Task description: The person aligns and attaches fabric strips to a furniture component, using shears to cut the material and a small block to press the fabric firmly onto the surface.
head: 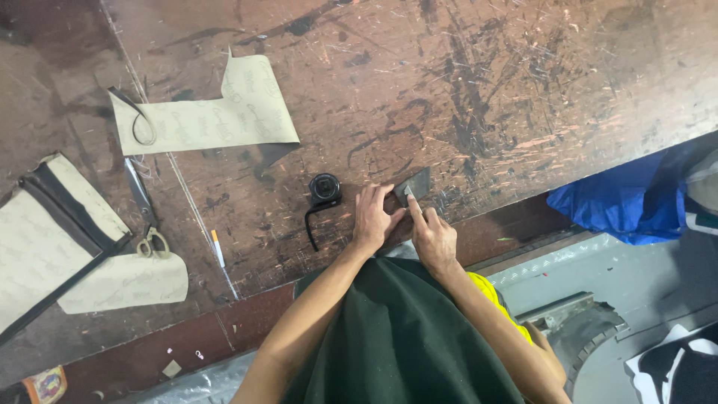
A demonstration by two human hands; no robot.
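1. Head view, hands: the left hand [372, 217] and right hand [432, 238] lie side by side at the near edge of the table [523, 90], just touching each other.
2. Left hand: palm down, fingers bent and pressed onto the near end of a small dark grey piece of material [413, 185]; holding it flat against the table.
3. Right hand: fingers curled narrow, forefinger stretched out with its tip on the same dark piece; whether anything is pinched under it cannot be told.
4. Dark grey piece: small, wedge-shaped, flat on the table, directly under and just beyond the fingertips of both hands.
5. Black round fitting with strap [324, 193]: just left of the left hand, apart from it; its thin black strap trails toward the near table edge.
6. Pen [217, 248]: slim, white with an orange tip, well left of the left hand, lying along a pale line on the table.
7. Scissors [146, 217]: farther left than the pen, blades pointing away, handles nearest the person.
8. Beige patterned sheet [217, 112]: L-shaped, beyond and left of the hands, with a dark cord loop at its left end.
9. Beige bag panel with black trim [52, 232]: far left, partly off the frame; a rounded beige piece [127, 284] lies beside it.
10. Blue plastic sheet [621, 209]: right of the right hand, below the table edge.
11. Table: dark brown wood, heavily scratched.
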